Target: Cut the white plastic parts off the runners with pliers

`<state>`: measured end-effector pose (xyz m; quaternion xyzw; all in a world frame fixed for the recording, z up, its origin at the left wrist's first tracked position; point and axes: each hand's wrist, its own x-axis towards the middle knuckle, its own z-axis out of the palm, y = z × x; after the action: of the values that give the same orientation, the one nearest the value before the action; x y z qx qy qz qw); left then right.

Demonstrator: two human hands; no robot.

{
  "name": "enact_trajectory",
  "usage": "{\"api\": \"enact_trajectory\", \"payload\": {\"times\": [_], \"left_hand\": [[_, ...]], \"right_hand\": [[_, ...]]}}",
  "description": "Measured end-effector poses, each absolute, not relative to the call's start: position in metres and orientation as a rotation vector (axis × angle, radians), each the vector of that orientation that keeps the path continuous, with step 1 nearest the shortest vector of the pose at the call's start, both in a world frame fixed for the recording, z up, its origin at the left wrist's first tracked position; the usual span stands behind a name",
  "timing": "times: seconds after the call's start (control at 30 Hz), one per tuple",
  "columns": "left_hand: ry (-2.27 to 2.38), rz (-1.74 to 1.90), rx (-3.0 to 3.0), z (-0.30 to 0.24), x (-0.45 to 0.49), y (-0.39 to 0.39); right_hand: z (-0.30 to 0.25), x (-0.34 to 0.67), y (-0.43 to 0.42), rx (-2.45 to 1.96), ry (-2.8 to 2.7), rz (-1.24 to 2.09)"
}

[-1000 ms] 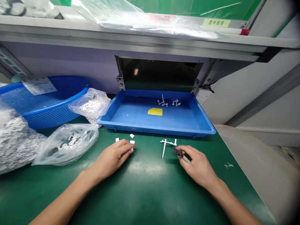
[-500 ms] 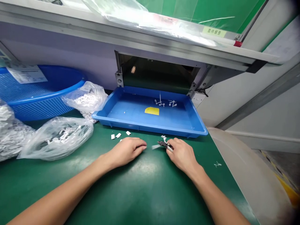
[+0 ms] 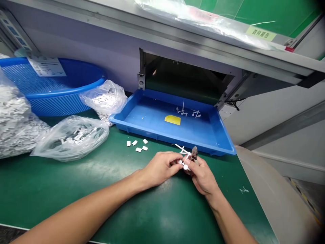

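My left hand [image 3: 159, 166] pinches a white plastic sprue [image 3: 182, 153] just above the green mat, in front of the blue tray [image 3: 162, 137]. My right hand [image 3: 201, 174] is closed round a small dark cutter [image 3: 194, 151], whose tip sits against the sprue. The two hands touch each other. Several small white cut parts [image 3: 137, 145] lie loose on the mat to the left of my hands. Inside the tray, two more white sprues [image 3: 188, 112] and a yellow label [image 3: 172, 119] rest near the back.
A blue mesh basket [image 3: 58, 98] stands at the back left. Clear bags of white parts [image 3: 72, 137] lie left of the tray. A dark machine opening [image 3: 185, 79] is behind the tray. A white scrap [image 3: 243, 190] lies near the mat's right edge.
My left hand moved right and took hold of the sprue. Both hands lifted and met over the mat, and the cutter came up to the sprue.
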<state>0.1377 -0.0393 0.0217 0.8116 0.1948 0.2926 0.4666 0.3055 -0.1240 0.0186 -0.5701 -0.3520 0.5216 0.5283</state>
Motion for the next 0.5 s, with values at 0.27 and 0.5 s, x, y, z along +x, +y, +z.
{"api": "enact_trajectory", "payload": {"times": [0.27,0.5], "left_hand": [[0.640,0.897,1.647,0.012,0.130,-0.035],[0.621,0.897,1.915,0.005,0.129,-0.035]], "right_hand": [[0.026,0.329,-0.130,-2.008,-1.368,0.500],[0.018,0.318,-0.130,-1.902,-1.761,0.296]]}}
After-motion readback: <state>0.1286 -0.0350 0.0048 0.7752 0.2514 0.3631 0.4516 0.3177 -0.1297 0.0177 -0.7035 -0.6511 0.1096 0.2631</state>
